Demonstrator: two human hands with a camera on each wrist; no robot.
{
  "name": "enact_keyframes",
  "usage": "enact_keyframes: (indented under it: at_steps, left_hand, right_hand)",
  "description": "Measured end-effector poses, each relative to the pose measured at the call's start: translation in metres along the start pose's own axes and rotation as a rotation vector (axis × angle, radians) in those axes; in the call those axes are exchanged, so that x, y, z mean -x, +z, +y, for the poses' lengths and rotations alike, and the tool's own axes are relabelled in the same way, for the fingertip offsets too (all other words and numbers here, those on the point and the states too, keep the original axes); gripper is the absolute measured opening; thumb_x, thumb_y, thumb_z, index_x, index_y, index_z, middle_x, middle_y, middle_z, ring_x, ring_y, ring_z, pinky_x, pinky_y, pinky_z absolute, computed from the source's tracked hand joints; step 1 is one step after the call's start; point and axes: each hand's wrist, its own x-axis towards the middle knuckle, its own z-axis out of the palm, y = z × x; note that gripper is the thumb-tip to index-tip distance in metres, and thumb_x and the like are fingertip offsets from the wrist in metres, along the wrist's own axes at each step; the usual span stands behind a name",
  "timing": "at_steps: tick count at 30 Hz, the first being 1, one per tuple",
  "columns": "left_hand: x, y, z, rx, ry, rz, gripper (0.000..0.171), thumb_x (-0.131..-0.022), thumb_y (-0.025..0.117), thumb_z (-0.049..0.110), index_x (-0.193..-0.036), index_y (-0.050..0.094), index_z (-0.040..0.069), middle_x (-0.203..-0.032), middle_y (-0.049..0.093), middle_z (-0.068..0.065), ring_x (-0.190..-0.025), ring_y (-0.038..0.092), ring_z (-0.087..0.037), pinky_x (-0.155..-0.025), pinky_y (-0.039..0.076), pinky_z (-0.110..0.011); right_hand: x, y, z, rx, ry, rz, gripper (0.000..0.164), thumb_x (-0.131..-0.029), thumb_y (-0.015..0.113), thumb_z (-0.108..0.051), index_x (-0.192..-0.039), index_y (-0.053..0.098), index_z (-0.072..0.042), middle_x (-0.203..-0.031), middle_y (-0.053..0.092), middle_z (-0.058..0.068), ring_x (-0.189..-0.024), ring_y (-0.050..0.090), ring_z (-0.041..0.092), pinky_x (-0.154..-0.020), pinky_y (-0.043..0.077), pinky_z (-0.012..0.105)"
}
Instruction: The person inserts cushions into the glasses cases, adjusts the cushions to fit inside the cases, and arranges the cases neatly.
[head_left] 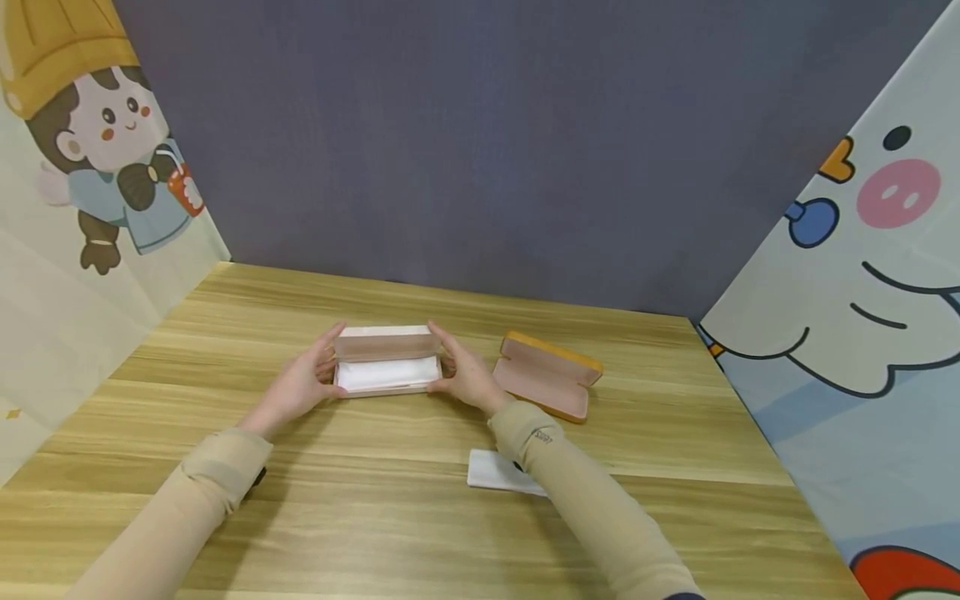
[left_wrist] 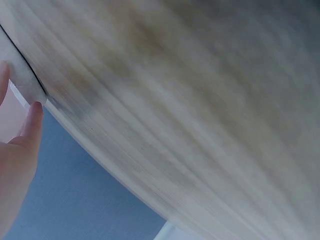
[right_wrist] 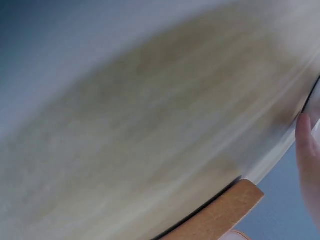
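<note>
A white glasses case (head_left: 388, 343) stands with its lid raised on the table, its inside pinkish. Folded white cloth (head_left: 386, 374) lies inside it. My left hand (head_left: 298, 379) grips the case's left end, thumb at the front corner and fingers up by the lid. At the right end my right hand (head_left: 468, 373) holds it the same way. In the left wrist view, fingertips (left_wrist: 34, 117) touch the case's edge; in the right wrist view, a fingertip (right_wrist: 303, 127) is at its other end. Just right of my right hand, an orange glasses case (head_left: 543, 390) lies open, pink inside.
A white folded cloth (head_left: 495, 472) with a small dark mark lies partly beneath my right forearm. The wood-grain table (head_left: 360, 517) ends at a dark grey panel (head_left: 450, 150) behind. Printed cartoon panels (head_left: 840, 333) flank both sides.
</note>
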Motion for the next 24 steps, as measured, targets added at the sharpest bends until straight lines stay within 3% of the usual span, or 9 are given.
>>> enact_keyframes:
  at_steps: [6,13,24]
  left_hand:
    - [-0.0006,-0.0004,0.0022,0.035,-0.029,0.000,0.100,-0.077,0.072,-0.004,-0.153,0.009,0.015,-0.142,0.027,-0.043,-0.128,0.040,-0.051,-0.101,0.043,-0.052]
    - [-0.0003,0.0002,0.0016,0.043,-0.018,0.006,0.098,-0.076,0.072,-0.005,-0.152,0.012,0.010,-0.141,0.027,-0.043,-0.127,0.041,-0.052,-0.100,0.044,-0.050]
    - [-0.0022,0.0021,0.0007,0.059,-0.022,0.001,0.095,-0.076,0.072,-0.006,-0.150,0.014,0.007,-0.142,0.027,-0.041,-0.129,0.039,-0.050,-0.101,0.043,-0.048]
  right_hand:
    - [-0.0002,0.0002,-0.0001,-0.007,-0.003,0.007,0.099,-0.074,0.079,-0.015,-0.151,0.019,-0.030,-0.159,0.022,0.005,-0.132,0.047,0.032,-0.104,0.047,0.035]
    - [0.0005,0.0007,0.0005,0.015,-0.007,0.014,0.096,-0.075,0.079,-0.018,-0.151,0.022,-0.025,-0.158,0.025,0.007,-0.139,0.037,0.032,-0.106,0.045,0.039]
    - [0.0006,0.0014,0.0006,-0.013,0.017,0.005,0.093,-0.075,0.078,-0.016,-0.150,0.024,-0.023,-0.159,0.023,0.008,-0.137,0.040,0.033,-0.102,0.048,0.037]
